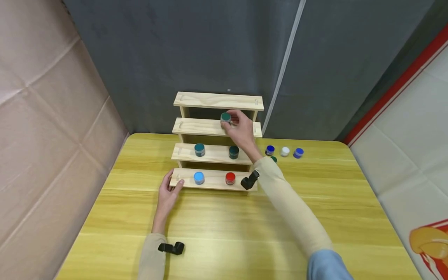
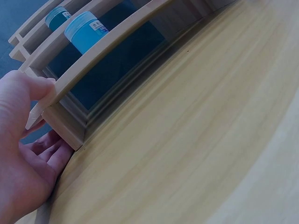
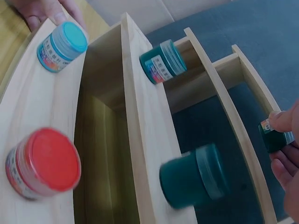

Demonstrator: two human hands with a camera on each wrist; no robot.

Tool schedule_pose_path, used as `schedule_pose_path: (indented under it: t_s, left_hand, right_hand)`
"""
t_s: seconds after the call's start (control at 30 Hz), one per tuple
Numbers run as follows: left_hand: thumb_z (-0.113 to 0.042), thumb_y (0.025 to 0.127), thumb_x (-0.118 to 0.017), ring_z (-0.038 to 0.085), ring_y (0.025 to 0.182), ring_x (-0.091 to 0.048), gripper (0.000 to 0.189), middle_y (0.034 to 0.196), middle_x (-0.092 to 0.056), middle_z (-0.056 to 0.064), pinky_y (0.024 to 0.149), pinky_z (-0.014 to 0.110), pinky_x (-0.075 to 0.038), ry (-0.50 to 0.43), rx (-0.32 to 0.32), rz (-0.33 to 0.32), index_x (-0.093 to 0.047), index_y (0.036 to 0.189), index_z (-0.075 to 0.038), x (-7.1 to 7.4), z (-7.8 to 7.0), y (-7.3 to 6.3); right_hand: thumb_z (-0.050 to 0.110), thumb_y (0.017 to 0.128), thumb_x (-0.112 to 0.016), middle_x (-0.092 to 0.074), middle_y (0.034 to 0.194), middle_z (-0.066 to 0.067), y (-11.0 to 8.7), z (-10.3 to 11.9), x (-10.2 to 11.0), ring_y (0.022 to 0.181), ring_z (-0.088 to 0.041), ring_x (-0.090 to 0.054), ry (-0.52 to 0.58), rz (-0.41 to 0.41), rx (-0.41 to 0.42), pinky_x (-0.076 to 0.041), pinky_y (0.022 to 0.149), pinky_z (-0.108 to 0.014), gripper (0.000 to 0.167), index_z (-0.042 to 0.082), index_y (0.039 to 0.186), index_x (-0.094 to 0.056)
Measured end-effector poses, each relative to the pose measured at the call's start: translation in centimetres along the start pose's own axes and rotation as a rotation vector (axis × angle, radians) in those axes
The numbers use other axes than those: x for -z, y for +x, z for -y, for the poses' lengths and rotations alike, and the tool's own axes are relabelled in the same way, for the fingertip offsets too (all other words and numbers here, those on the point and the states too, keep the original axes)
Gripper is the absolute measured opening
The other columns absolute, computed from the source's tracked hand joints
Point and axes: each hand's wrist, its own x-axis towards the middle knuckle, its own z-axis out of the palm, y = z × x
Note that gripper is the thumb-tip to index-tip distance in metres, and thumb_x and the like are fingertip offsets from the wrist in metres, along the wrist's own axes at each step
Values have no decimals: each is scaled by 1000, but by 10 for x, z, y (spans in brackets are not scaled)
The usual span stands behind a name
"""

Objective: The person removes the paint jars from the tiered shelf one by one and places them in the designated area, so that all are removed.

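A stepped wooden display rack (image 1: 213,186) stands on the table, with several tiers rising toward the back. My left hand (image 1: 168,195) grips the left end of its lowest tier, thumb on top. Between the thumb and fingers of my right hand (image 1: 242,130) is a dark green paint jar (image 1: 225,118), over the second tier from the top. The lowest tier carries a light blue paint jar (image 1: 199,178) and a red paint jar (image 1: 230,178). One tier higher sit a teal paint jar (image 1: 199,149) and a dark green paint jar (image 3: 194,177).
Right of the rack, on the table, are a dark blue jar (image 1: 270,150), a white jar (image 1: 285,151) and a violet-blue jar (image 1: 298,153). A green lid (image 1: 273,159) shows partly behind the right sleeve. A grey curtain (image 1: 196,50) hangs behind the rack.
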Motion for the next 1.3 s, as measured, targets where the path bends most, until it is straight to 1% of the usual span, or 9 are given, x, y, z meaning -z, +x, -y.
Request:
schedule_pose_path:
  t_s: [0.23, 0.57, 0.8, 0.93, 1.07, 1.2, 1.3]
  left_hand:
    - [-7, 100, -63, 34, 138, -46, 66, 157, -41, 22, 97, 3, -44, 8, -6, -2, -32, 158, -8, 1, -1, -1]
    - [-7, 100, -62, 35, 139, -45, 66, 158, -38, 23, 98, 4, -44, 11, -5, 5, -31, 158, -7, 2, -2, -1]
    - [-5, 100, -62, 36, 138, -46, 65, 157, -40, 23, 97, 3, -44, 26, -16, -8, -32, 157, -6, 3, -3, -2]
    - [-6, 100, -62, 36, 137, -46, 64, 157, -40, 22, 96, 3, -45, 23, -16, -20, -33, 157, -7, 4, -4, -4]
    - [-7, 100, -62, 35, 139, -45, 64, 159, -39, 22, 95, 2, -44, 19, -11, -16, -33, 158, -7, 6, -4, -5]
    - [-7, 100, -62, 35, 139, -45, 65, 159, -38, 22, 95, 2, -44, 23, -8, -12, -32, 158, -7, 5, -5, -5]
    - [-7, 100, -62, 34, 138, -45, 64, 158, -39, 22, 95, 2, -44, 24, -5, -18, -33, 158, -7, 5, -5, -5]
  right_hand:
    - [14, 90, -76, -70, 117, -13, -4, -5, 14, 106, -27, -66, 10, -52, 13, -57, 99, -36, 37, 3, 124, -65]
    - [11, 89, -77, -70, 116, -15, -15, -15, 29, 106, -28, -66, 26, -154, 92, -56, 98, -36, 37, 0, 122, -66]
    - [10, 89, -77, -70, 118, -17, -20, -20, 43, 105, -30, -67, 19, -198, 97, -57, 97, -36, 37, 0, 122, -66]
    - [9, 88, -78, -71, 122, -16, -22, -23, 49, 104, -29, -67, 6, -213, 96, -57, 96, -36, 37, -1, 122, -67]
    - [9, 89, -77, -72, 118, -14, -25, -28, 55, 103, -28, -67, -10, -222, 83, -57, 94, -39, 36, 0, 122, -67]
    - [11, 91, -76, -71, 114, -15, -29, -33, 63, 102, -28, -67, -18, -220, 71, -56, 93, -37, 35, 1, 123, -66]
    - [12, 92, -75, -70, 115, -17, -32, -35, 67, 104, -30, -66, -15, -224, 77, -55, 94, -33, 35, 0, 123, -65]
